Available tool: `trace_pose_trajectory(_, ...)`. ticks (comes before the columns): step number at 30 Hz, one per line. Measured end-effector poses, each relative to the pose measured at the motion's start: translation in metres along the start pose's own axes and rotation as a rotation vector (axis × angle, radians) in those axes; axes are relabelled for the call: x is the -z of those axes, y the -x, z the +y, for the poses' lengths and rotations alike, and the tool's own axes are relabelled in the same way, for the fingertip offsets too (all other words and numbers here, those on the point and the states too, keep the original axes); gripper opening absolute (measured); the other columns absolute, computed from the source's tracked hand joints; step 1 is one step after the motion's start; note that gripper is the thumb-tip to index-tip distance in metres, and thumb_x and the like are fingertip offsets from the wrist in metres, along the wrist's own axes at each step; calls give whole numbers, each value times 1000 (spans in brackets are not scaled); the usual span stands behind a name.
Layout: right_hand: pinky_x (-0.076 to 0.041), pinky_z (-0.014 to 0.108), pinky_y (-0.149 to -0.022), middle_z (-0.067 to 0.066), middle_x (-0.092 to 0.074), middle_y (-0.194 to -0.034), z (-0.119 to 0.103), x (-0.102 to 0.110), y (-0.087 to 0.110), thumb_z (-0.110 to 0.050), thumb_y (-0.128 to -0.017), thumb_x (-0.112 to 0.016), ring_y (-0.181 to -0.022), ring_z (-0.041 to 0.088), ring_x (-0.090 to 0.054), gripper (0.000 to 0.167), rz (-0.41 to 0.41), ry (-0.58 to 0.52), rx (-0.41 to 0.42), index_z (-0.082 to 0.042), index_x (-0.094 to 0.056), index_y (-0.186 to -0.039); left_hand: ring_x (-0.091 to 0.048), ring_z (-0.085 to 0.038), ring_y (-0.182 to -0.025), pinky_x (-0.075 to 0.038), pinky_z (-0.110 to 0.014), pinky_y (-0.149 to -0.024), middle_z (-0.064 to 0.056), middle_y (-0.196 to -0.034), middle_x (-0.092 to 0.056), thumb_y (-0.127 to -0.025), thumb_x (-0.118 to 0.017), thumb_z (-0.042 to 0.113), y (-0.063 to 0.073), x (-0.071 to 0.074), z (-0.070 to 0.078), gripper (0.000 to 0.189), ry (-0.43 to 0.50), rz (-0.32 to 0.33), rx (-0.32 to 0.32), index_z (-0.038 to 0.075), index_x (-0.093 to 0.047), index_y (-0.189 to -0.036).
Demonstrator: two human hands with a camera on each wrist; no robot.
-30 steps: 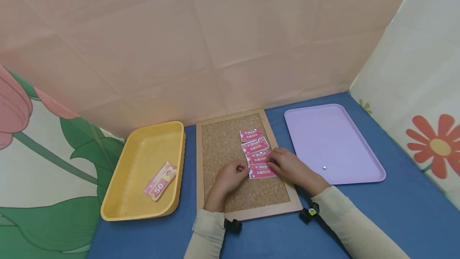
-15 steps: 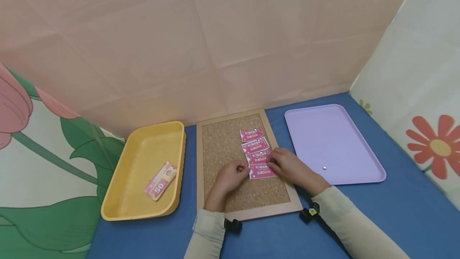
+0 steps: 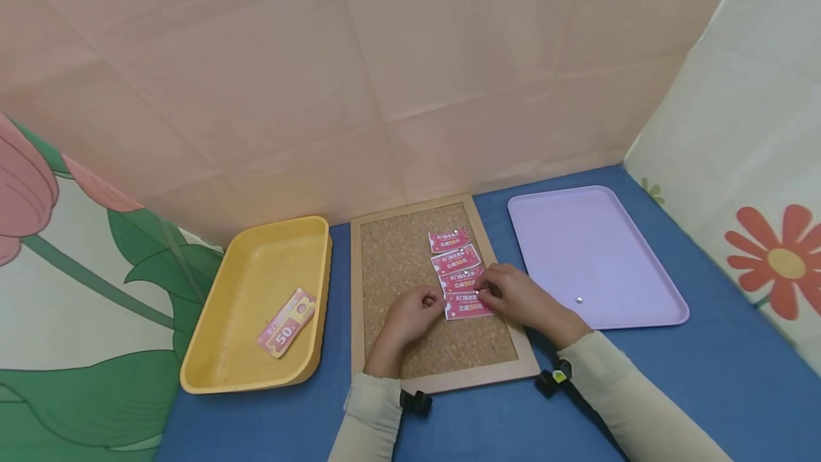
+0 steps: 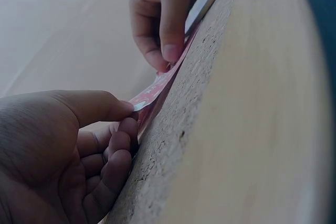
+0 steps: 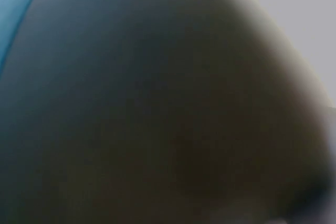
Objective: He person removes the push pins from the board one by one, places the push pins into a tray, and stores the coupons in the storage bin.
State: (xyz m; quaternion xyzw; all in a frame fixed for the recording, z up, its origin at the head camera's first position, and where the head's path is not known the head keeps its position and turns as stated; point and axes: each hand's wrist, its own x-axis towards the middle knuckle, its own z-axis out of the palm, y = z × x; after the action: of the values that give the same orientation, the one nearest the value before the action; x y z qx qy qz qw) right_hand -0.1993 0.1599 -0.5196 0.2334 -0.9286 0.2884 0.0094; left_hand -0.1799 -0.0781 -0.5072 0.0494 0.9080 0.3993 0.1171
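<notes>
A column of pink coupons runs down the framed cork board [image 3: 398, 248], the upper ones bearing small shiny thumbtacks. My left hand [image 3: 413, 316] pinches the left edge of the lowest coupon [image 3: 467, 307] between thumb and fingers. In the left wrist view that coupon [image 4: 152, 92] stands slightly off the cork, and the other fingers of my left hand [image 4: 68, 150] curl beneath it. At the coupon's top edge, my right hand [image 3: 516, 298] has thumb and index fingertip around a small silvery thumbtack [image 3: 477, 293]. A dark blur fills most of the right wrist view.
On the left, a yellow tray [image 3: 256, 248] holds a pink coupon stack [image 3: 286, 323] marked 50. To the right lies a lilac tray [image 3: 584, 241] with one silvery thumbtack [image 3: 579, 299] in it. A blue cloth [image 3: 487, 426] covers the table, with a wall behind.
Both hands stay where they were. A small bright spot of the thumbtack now shows at my right fingertips, where it was hidden before.
</notes>
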Motion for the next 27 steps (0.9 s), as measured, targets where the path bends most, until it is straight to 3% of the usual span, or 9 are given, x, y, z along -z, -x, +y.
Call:
trace_pose_trajectory(17,-52,39,-85,-5,-63,-96,0,3,0,-23,-90,-71,-92,14,-58,9,-29,-23,-10,-18,-70,-98,-55,-11,-68,-44,-29,-61,8,-78,-61,-92,-65,34,-1,-2,-1,16,-16,1,-14,19,-69,-90)
trace_pose_trajectory(27,-51,44,-86,-5,-63,-94,0,1,0,-25,-90,-72,-94,17,-59,10,4,4,14,-18,-70,-97,-55,-11,-68,-44,-29,-59,7,-78,-61,-92,-65,35,-1,-1,-2,16,-11,4,-13,20,-68,-90)
